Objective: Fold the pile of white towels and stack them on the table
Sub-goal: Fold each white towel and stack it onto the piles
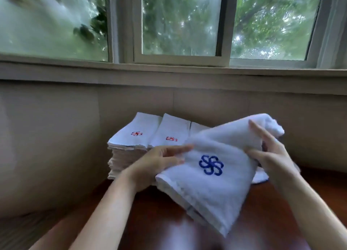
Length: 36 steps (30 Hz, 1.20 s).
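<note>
Left hand grips the towel at its left edge, fingers over and under. Right hand takes the bunched far end, thumb below, fingers fairly straight on top: prob. a pinch, though blur leaves that unsure. Towel hangs between both hands at ctr-right of frame, over the worktop, likely so the fold can be squared before it goes down. It looks white, thick and soft, folded to a long panel w/ blue logo facing up. Stacks of folded towels w/ red logos sit just behind, ctr of frame, the likely spot for it.
</note>
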Tool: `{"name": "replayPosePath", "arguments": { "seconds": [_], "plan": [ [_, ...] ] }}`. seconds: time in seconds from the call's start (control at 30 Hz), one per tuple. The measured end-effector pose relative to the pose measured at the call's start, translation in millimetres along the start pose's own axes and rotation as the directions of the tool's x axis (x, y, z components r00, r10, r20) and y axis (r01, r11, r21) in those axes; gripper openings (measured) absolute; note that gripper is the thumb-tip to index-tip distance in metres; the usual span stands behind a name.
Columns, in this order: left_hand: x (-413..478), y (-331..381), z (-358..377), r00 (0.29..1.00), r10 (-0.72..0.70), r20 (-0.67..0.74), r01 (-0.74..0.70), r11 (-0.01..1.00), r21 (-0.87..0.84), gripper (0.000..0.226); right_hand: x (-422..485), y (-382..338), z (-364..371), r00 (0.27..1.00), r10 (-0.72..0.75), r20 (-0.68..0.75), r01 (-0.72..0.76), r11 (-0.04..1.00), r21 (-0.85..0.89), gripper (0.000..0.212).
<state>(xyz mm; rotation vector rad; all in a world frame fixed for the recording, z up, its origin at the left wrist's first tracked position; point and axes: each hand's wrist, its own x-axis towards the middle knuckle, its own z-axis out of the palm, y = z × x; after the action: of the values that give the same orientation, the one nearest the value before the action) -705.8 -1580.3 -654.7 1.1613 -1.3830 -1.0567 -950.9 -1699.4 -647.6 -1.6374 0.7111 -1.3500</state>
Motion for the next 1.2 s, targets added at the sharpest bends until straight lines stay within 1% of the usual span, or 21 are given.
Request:
{"name": "replayPosePath", "arguments": {
  "seconds": [0.07, 0.13, 0.2, 0.23, 0.3, 0.33, 0.4, 0.43, 0.47, 0.5, 0.57, 0.63, 0.73, 0.77, 0.83, 0.87, 0.93, 1.0, 1.1, 1.13, 1.2],
  "plan": [
    [24, 35, -46, 0.991, 0.085, -0.103, -0.081, 0.996, 0.049, 0.039, 68, -31, 40, 0.992, -0.092, 0.088, 0.092, 0.996, -0.004, 0.073],
    [52, 65, -96, 0.964, 0.149, -0.219, -0.15, 0.989, 0.013, 0.038, 139, -52, 86, 0.976, -0.149, 0.159, 0.155, 0.987, -0.03, 0.072],
    [78, 80, -144, 0.923, 0.153, -0.353, -0.173, 0.985, -0.027, 0.035, 201, -53, 135, 0.976, -0.15, 0.156, 0.164, 0.983, -0.082, 0.07],
    [89, 79, -166, 0.902, 0.125, -0.414, -0.142, 0.99, -0.012, 0.034, 226, -43, 160, 0.985, -0.113, 0.134, 0.126, 0.988, -0.089, 0.068],
    [108, 60, -203, 0.875, 0.011, -0.484, 0.008, 0.999, 0.037, 0.034, 259, 1, 206, 0.982, 0.074, 0.176, -0.073, 0.997, -0.012, 0.063],
    [116, 44, -216, 0.862, -0.063, -0.503, 0.106, 0.993, 0.058, 0.035, 264, 29, 226, 0.947, 0.208, 0.246, -0.219, 0.976, 0.017, 0.061],
    [124, 5, -230, 0.815, -0.199, -0.544, 0.299, 0.949, 0.1, 0.037, 253, 84, 259, 0.807, 0.449, 0.383, -0.449, 0.889, -0.096, 0.06],
    [124, -14, -233, 0.786, -0.243, -0.568, 0.358, 0.928, 0.099, 0.037, 244, 107, 271, 0.761, 0.511, 0.4, -0.469, 0.859, -0.206, 0.057],
    [123, -32, -236, 0.768, -0.267, -0.583, 0.381, 0.921, 0.079, 0.038, 238, 123, 280, 0.765, 0.526, 0.371, -0.441, 0.848, -0.293, 0.052],
    [121, -46, -238, 0.762, -0.278, -0.585, 0.368, 0.929, 0.039, 0.038, 232, 133, 286, 0.81, 0.499, 0.308, -0.4, 0.854, -0.332, 0.048],
    [115, -62, -241, 0.767, -0.271, -0.581, 0.29, 0.955, -0.061, 0.038, 229, 142, 290, 0.863, 0.444, 0.24, -0.373, 0.882, -0.287, 0.044],
    [110, -65, -241, 0.766, -0.261, -0.588, 0.234, 0.964, -0.123, 0.035, 229, 137, 287, 0.867, 0.435, 0.242, -0.378, 0.892, -0.248, 0.046],
    [108, -57, -245, 0.719, -0.271, -0.64, 0.132, 0.957, -0.257, 0.027, 225, 124, 283, 0.829, 0.459, 0.319, -0.425, 0.888, -0.174, 0.047],
    [108, -55, -248, 0.694, -0.264, -0.669, 0.132, 0.961, -0.242, 0.026, 220, 121, 284, 0.822, 0.455, 0.342, -0.416, 0.89, -0.184, 0.049],
    [105, -55, -252, 0.625, -0.218, -0.749, 0.261, 0.963, -0.062, 0.028, 214, 123, 289, 0.842, 0.418, 0.341, -0.315, 0.894, -0.318, 0.052],
    [101, -57, -252, 0.616, -0.193, -0.764, 0.336, 0.941, 0.033, 0.029, 211, 124, 292, 0.866, 0.38, 0.326, -0.231, 0.881, -0.413, 0.051],
    [91, -62, -249, 0.664, -0.187, -0.724, 0.432, 0.886, 0.167, 0.025, 206, 126, 295, 0.898, 0.313, 0.309, -0.09, 0.819, -0.567, 0.048],
    [83, -65, -244, 0.7, -0.21, -0.682, 0.478, 0.848, 0.23, 0.027, 203, 123, 297, 0.903, 0.299, 0.308, -0.033, 0.764, -0.645, 0.045],
    [76, -59, -234, 0.72, -0.217, -0.659, 0.565, 0.734, 0.376, 0.055, 193, 118, 296, 0.902, 0.294, 0.317, 0.039, 0.674, -0.738, 0.039],
    [76, -55, -229, 0.716, -0.238, -0.656, 0.619, 0.65, 0.44, 0.066, 188, 115, 294, 0.901, 0.287, 0.326, 0.074, 0.638, -0.766, 0.038],
    [78, -47, -215, 0.658, -0.259, -0.707, 0.745, 0.36, 0.562, 0.085, 172, 110, 282, 0.893, 0.271, 0.359, 0.144, 0.584, -0.799, 0.041]
  ]
}}
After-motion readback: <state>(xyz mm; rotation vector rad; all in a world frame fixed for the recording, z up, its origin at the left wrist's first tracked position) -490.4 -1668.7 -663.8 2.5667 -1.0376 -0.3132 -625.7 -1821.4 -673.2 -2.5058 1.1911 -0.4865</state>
